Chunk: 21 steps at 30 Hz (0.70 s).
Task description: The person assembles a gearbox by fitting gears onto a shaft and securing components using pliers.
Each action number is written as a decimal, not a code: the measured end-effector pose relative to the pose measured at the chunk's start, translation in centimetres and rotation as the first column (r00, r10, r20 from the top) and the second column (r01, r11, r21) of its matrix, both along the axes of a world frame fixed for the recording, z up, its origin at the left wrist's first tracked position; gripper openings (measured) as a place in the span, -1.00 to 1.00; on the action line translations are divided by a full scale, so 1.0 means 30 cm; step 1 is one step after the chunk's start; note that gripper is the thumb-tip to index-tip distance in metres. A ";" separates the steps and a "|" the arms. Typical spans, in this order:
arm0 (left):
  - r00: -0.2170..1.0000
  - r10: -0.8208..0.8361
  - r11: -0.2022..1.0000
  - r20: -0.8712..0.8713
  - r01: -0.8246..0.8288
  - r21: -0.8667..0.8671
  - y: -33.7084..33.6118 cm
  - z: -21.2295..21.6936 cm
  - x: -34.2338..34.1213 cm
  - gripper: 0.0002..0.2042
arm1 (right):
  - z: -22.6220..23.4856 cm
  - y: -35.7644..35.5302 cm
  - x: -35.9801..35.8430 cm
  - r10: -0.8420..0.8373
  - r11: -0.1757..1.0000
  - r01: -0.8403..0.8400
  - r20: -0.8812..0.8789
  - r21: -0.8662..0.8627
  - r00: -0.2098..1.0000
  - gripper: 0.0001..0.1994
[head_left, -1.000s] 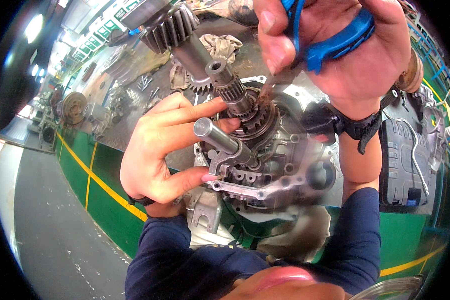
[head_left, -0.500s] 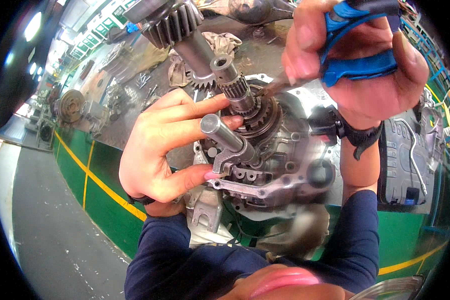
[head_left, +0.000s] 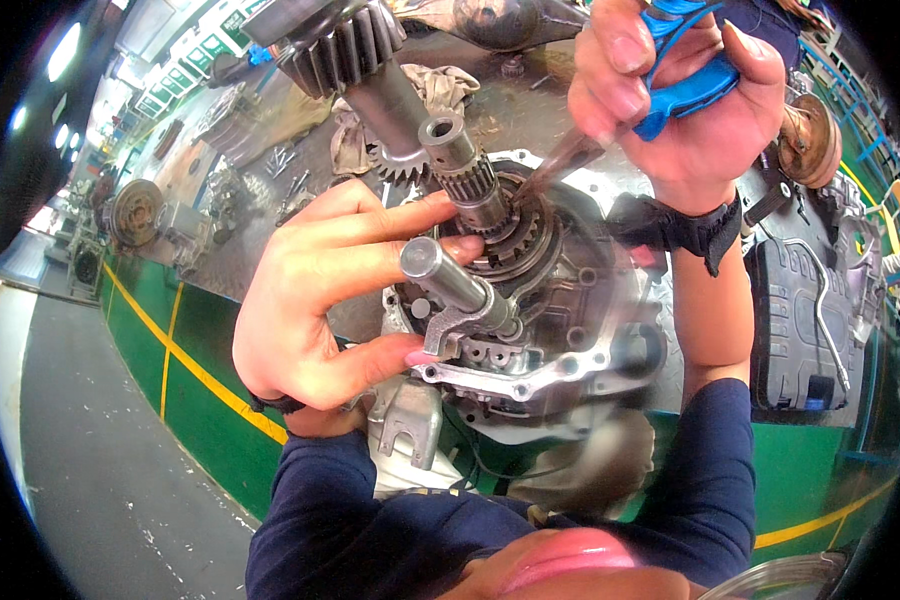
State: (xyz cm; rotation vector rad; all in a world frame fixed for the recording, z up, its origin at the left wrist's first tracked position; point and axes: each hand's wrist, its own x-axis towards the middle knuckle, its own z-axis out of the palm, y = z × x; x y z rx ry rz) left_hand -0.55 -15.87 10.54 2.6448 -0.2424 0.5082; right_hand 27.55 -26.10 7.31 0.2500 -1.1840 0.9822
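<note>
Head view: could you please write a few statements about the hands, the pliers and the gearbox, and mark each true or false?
1. The right hand holds blue-handled pliers. True.
2. The pliers' tips point at the gears around the splined shaft. True.
3. The left hand rests flat on the workbench. False: its fingers lie against the gearbox housing beside the shafts.
4. The right wrist is bare. False: it wears a black strap.

The tips of the blue-handled pliers (head_left: 610, 135) blur where they meet the gear stack (head_left: 505, 225), and at twelve o'clock the large toothed shaft (head_left: 345, 45) is cut off by the frame's edge.
</note>
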 end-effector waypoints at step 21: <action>0.997 -0.077 0.994 0.019 0.078 -0.075 0.037 -0.016 0.012 -0.32 | 0.149 -0.013 -0.137 0.217 0.967 -0.221 -0.044 -0.125 0.975 -0.51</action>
